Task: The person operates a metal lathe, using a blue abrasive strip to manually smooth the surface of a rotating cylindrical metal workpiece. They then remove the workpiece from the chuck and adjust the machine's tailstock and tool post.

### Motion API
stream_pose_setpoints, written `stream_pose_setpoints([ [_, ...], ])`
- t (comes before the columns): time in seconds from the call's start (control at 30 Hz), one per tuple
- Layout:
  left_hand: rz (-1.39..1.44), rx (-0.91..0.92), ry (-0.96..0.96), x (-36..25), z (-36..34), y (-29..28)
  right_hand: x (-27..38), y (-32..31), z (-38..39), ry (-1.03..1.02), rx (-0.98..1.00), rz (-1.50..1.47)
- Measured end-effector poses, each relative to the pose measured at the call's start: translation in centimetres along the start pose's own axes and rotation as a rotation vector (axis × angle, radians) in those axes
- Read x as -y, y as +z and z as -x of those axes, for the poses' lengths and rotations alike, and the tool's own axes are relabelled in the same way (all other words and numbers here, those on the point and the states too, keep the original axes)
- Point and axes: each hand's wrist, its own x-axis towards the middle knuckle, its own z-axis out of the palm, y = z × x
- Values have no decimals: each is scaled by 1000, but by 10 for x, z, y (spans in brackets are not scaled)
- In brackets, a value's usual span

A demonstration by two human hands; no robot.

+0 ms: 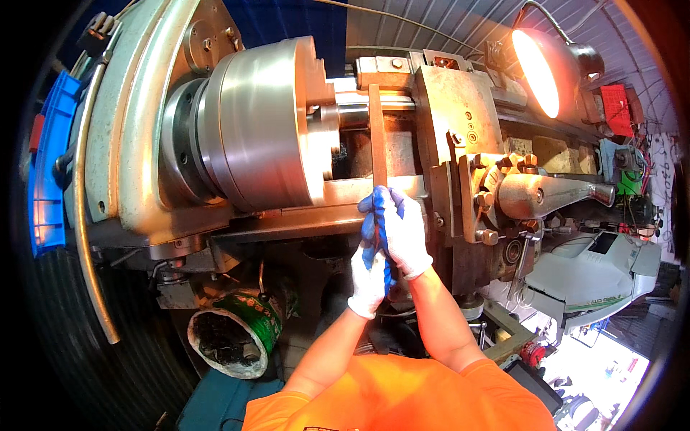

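In the head view, a long flat bar, possibly a file (377, 136), runs away from me across a shiny round workpiece (352, 116) beside the lathe's steel chuck (255, 126), whose surface looks smeared as if spinning. My left hand (366, 276) and my right hand (402, 230), both in white gloves with blue coating, are closed together on the bar's near end, the right one farther forward. Whether the bar touches the workpiece I cannot tell. To the right stand the carriage (453, 100) and tool post with its bolts and lever (539, 197).
A lit lamp (539, 68) hangs at upper right. A blue plastic tray (50, 172) and a bent bar (93, 273) are at left. A green bucket (259, 320) lies below the headstock. A red crate (614, 108) and a white machine housing (596, 273) are at right.
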Motion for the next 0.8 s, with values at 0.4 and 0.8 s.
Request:
stream_pose_setpoints([
  [0.4, 3, -21, -20, 7, 0, -3, -5, -1, -3, -21, 6, 22],
  [0.8, 17, -22, -13, 9, -1, -4, -7, 0, -4, -35, -19, 53],
])
